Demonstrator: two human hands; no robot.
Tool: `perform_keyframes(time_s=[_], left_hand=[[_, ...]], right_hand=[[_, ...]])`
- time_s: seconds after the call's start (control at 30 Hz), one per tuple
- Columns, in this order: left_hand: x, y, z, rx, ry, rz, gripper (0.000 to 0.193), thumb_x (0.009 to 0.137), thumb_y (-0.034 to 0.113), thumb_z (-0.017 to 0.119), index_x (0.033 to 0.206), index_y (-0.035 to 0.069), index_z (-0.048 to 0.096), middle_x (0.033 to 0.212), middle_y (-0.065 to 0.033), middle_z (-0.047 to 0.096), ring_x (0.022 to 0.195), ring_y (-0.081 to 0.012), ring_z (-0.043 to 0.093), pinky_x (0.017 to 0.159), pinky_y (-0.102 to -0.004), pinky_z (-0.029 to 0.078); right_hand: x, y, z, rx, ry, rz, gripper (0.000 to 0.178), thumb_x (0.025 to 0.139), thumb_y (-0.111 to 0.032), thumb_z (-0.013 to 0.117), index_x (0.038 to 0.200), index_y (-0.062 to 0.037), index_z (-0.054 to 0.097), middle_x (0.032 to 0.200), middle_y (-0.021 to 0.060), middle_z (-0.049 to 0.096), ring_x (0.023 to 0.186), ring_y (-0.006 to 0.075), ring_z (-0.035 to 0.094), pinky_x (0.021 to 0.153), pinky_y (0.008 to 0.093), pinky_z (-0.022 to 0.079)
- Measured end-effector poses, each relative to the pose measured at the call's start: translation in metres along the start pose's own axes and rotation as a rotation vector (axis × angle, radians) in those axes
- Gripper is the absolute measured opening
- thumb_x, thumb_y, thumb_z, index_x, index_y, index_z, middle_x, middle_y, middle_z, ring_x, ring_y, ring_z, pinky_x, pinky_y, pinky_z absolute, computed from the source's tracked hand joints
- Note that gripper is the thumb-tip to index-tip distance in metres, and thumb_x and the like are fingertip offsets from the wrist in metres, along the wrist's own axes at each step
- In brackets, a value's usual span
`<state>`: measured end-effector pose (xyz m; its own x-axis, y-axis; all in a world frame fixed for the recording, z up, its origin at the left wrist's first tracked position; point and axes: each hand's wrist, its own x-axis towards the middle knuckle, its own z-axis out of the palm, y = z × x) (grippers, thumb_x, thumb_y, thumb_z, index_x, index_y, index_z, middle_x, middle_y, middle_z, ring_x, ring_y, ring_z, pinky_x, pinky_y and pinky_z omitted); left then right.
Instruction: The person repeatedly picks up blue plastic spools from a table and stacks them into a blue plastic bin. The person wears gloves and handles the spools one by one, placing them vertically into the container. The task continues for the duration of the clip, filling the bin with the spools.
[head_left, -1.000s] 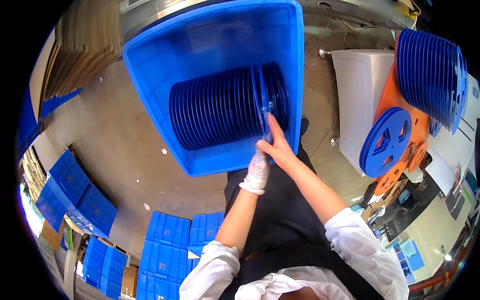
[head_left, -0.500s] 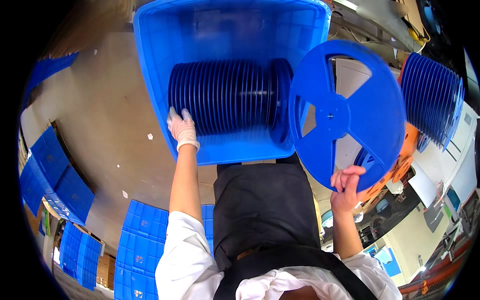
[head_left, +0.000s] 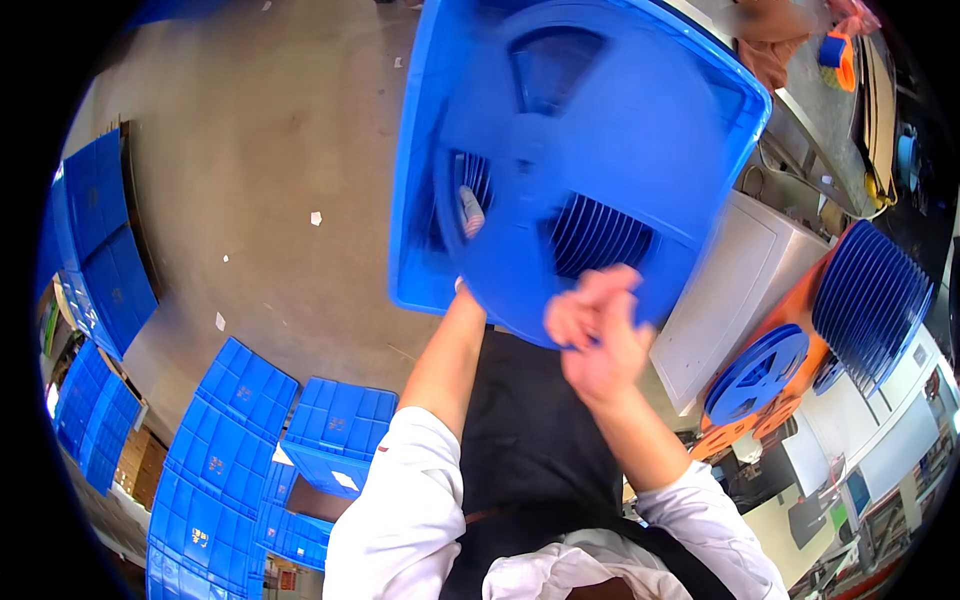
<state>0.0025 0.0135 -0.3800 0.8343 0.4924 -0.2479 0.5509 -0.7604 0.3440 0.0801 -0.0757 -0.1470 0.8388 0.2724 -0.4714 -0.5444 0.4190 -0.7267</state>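
Observation:
A big blue plastic reel (head_left: 610, 140) with wide cutouts is tilted over the blue bin (head_left: 402, 240), blurred by motion. My bare right hand (head_left: 605, 335) grips it at its near edge, fingers closed on the rim. Through the reel's cutouts I see a row of dark blue reels (head_left: 600, 235) packed side by side in the bin. My gloved left hand (head_left: 471, 212) is inside the bin at the left end of that row. Only its stretched fingers show through a cutout; the held reel hides the rest of it.
To the right, a row of blue reels (head_left: 872, 305) and a loose blue reel (head_left: 757, 373) sit by an orange stand (head_left: 735, 437). A white cabinet (head_left: 715, 285) is beside the bin. Stacked blue crates (head_left: 215, 465) stand at lower left; paper scraps (head_left: 316, 218) lie on the floor.
My right hand has swung the reel leftward from beside the bin to above it. The view has shifted, so the bin appears further right. My left hand stays at the row's left end.

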Motion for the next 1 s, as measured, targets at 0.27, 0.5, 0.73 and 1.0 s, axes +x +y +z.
perform_keyframes(time_s=[0.27,0.5,0.73,1.0], left_hand=[[-0.012,-0.004,-0.014,0.128,0.018,0.107,0.059,0.094,0.033,0.056,0.144,0.005,0.040,0.143,-0.0241,0.043,0.132,-0.0426,0.040,0.109,-0.0477,0.034],[-0.052,-0.040,-0.059,-0.192,-0.009,0.099,0.059,0.080,0.011,0.063,0.137,0.000,0.049,0.145,-0.0229,0.042,0.136,-0.0447,0.035,0.113,-0.0531,0.028],[0.067,-0.013,-0.050,0.128,0.230,0.256,0.062,0.088,0.027,0.060,0.140,-0.003,0.043,0.145,-0.0274,0.040,0.135,-0.0459,0.034,0.115,-0.0528,0.023],[0.059,-0.031,-0.006,0.191,0.116,0.209,0.069,0.088,0.027,0.062,0.144,-0.004,0.035,0.147,-0.0282,0.035,0.137,-0.0424,0.034,0.112,-0.0496,0.033]], right_hand=[[0.060,0.175,0.011,-0.276,0.197,0.353,0.090,0.087,-0.025,0.072,0.154,-0.0077,0.015,0.149,0.0180,0.037,0.137,0.0336,0.037,0.112,0.0395,0.031],[0.033,0.046,-0.162,-1.653,0.268,-0.340,0.076,0.080,-0.010,0.072,0.145,-0.0015,0.036,0.152,0.0209,0.033,0.142,0.0397,0.028,0.117,0.0477,0.023],[0.030,0.071,-0.237,-1.709,0.242,-0.204,0.088,0.083,-0.006,0.069,0.152,0.0016,0.015,0.156,0.0294,0.017,0.144,0.0437,0.022,0.117,0.0452,0.024],[0.066,0.114,-0.272,-1.842,0.324,-0.044,0.078,0.099,-0.040,0.048,0.155,-0.0026,0.009,0.161,0.0212,0.010,0.148,0.0415,0.007,0.119,0.0496,0.013]])
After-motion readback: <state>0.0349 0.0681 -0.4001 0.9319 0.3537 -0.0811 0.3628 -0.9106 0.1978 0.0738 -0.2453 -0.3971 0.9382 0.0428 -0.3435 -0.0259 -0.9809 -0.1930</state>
